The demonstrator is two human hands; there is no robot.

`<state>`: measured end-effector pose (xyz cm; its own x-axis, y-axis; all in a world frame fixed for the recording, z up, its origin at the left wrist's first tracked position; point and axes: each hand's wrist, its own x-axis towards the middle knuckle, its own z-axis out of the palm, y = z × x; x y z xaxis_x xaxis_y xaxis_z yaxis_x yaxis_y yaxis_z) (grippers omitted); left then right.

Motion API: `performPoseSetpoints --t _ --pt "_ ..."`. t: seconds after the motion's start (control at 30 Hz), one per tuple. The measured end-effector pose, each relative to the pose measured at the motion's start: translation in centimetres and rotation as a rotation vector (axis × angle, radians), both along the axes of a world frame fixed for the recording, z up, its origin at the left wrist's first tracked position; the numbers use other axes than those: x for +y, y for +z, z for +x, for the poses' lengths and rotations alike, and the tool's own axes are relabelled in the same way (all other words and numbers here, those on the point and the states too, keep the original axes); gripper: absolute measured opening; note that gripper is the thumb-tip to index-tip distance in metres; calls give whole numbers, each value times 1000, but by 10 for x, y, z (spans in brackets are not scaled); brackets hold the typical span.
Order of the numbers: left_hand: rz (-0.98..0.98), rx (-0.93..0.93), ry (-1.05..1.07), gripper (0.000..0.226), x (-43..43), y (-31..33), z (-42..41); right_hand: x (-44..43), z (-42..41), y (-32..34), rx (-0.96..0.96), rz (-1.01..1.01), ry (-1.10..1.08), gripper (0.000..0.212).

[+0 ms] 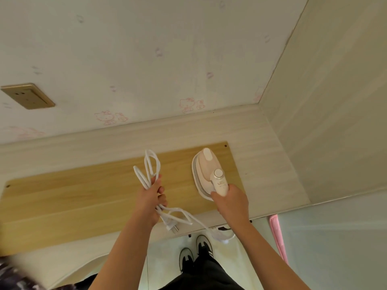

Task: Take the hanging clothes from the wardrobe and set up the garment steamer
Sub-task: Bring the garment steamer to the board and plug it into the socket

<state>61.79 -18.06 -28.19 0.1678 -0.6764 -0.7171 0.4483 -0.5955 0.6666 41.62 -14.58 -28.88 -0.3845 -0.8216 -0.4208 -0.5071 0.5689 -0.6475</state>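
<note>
A pale pink and white garment steamer (206, 170) is over the right end of a light wooden board (83, 195); whether it touches the board I cannot tell. My right hand (229, 203) grips its handle from the near side. My left hand (151, 200) holds the steamer's white cord (147, 167) bundled in loops above the board. The plug (172, 227) dangles below that hand, and the rest of the cord trails right towards the steamer. No hanging clothes or wardrobe interior are in view.
A gold wall socket (28, 96) sits on the cartoon-patterned wallpaper, up and to the left. A plain panel (335, 101) closes the right side. A pink strip (277, 237) hangs at lower right. My shoes (195, 252) stand on the pale floor. Dark patterned fabric (12, 277) shows at bottom left.
</note>
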Motion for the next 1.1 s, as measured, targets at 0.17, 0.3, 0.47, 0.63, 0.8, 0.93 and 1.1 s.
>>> performPoseSetpoints --t 0.17,0.3,0.47,0.63,0.8,0.93,1.1 --pt "-20 59 48 17 6 13 12 -2 2 0 27 4 -4 26" --pt "-30 59 85 17 7 20 19 -2 6 1 67 17 -5 31" --pt "-45 66 101 18 8 25 21 -2 7 4 73 27 -1 31" --pt "-52 77 114 18 7 30 19 0 5 5 81 35 17 31" --pt "-83 101 106 18 5 37 21 -3 3 14 108 120 151 42" --pt "-123 133 105 18 6 44 25 -4 3 37 426 74 331 56" --pt "-149 166 126 21 8 55 27 -17 22 64 278 -249 544 44"
